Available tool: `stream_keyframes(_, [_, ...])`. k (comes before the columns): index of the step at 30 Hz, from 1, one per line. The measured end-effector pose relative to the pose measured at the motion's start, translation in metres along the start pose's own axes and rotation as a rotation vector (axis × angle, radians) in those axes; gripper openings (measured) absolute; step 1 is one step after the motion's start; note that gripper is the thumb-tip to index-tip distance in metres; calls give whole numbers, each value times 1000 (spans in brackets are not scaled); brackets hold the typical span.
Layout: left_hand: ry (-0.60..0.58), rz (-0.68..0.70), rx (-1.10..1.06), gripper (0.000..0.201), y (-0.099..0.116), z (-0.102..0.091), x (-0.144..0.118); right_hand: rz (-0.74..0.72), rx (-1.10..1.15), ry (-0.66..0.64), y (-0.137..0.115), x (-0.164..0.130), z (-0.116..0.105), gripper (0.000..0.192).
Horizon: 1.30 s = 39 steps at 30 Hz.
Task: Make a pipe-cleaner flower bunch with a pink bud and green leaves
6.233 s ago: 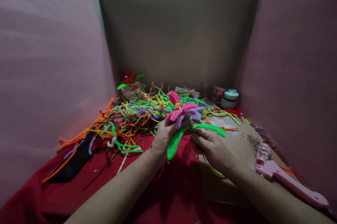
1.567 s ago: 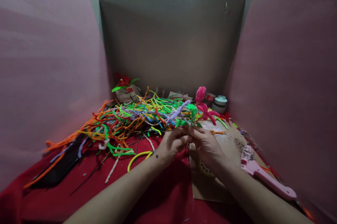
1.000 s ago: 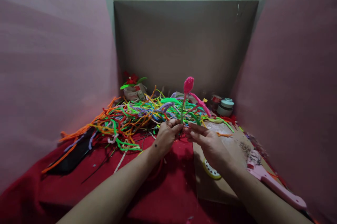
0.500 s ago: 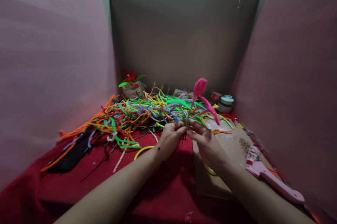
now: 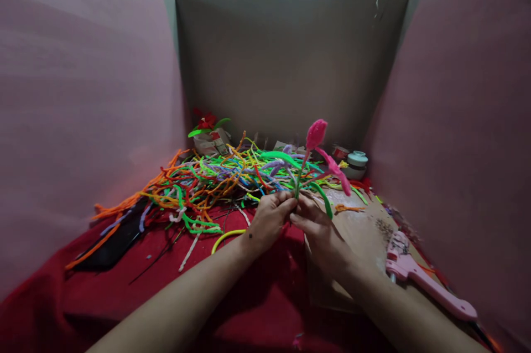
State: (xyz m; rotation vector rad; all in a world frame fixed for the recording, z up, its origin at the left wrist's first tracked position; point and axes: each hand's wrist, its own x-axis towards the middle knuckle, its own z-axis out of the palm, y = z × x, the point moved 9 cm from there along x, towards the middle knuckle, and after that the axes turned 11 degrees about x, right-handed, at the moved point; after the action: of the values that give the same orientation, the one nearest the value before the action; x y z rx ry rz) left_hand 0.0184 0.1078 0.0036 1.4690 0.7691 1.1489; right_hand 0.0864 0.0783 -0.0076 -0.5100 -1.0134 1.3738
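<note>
Red cloth (image 5: 257, 309) covers the work surface, boxed in by cardboard walls, with a tangle of coloured pipe cleaners (image 5: 207, 181) at centre left, a glue gun (image 5: 418, 281) at lower right and a small jar (image 5: 355, 164) at the back. Left hand (image 5: 269, 219) and right hand (image 5: 321, 231) meet at frame centre, fingertips of both pinching the lower stem of a pipe-cleaner flower (image 5: 316, 145), held upright with its pink bud on top and green leaves splayed out. Judged light, fuzzy and easily bent out of shape; best gripped low on the wire stem, not on the petals.
</note>
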Motion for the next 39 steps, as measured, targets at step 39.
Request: stream_keyframes(39, [270,117,331,10,13,-30,6,-392,-488,273,-129,-14,-8,20])
